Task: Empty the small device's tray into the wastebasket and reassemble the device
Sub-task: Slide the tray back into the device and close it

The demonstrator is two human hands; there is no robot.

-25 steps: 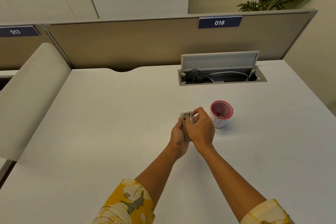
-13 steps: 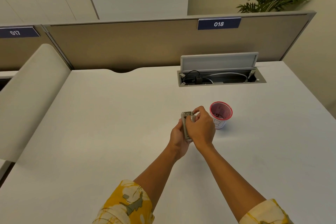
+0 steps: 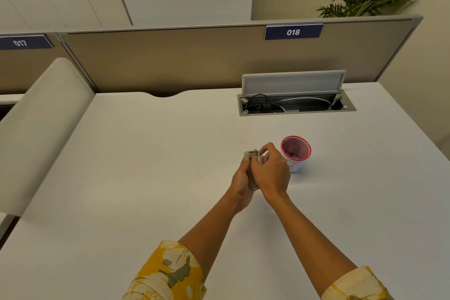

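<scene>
On the wide white desk [image 3: 146,178], the left hand [image 3: 239,181] reaches forward from a yellow patterned sleeve [image 3: 168,273], palm turned toward three o'clock, and cups the small translucent grey plastic device [image 3: 253,165] from its nine o'clock side. Its fingers are hidden behind the device, curled round it as far as can be told. The device stands nearly upright between the two hands, above the desk. Its clear top end pokes out at twelve o'clock, with pale, blocky parts showing inside; the lower body is mostly covered by the hands. Whether the tray is seated in it cannot be told.

The right hand [image 3: 271,170] presses in from three o'clock, back of the hand facing up, wrist bent. Its fingers [image 3: 266,150] are bunched together, pinching at the device's top corner, and the thumb lies against the device's side.

Just beside the right hand, at its two o'clock, stands a small white paper-cup wastebasket with a red rim [image 3: 295,153], upright on the desk, with dark bits lying in its bottom.
</scene>
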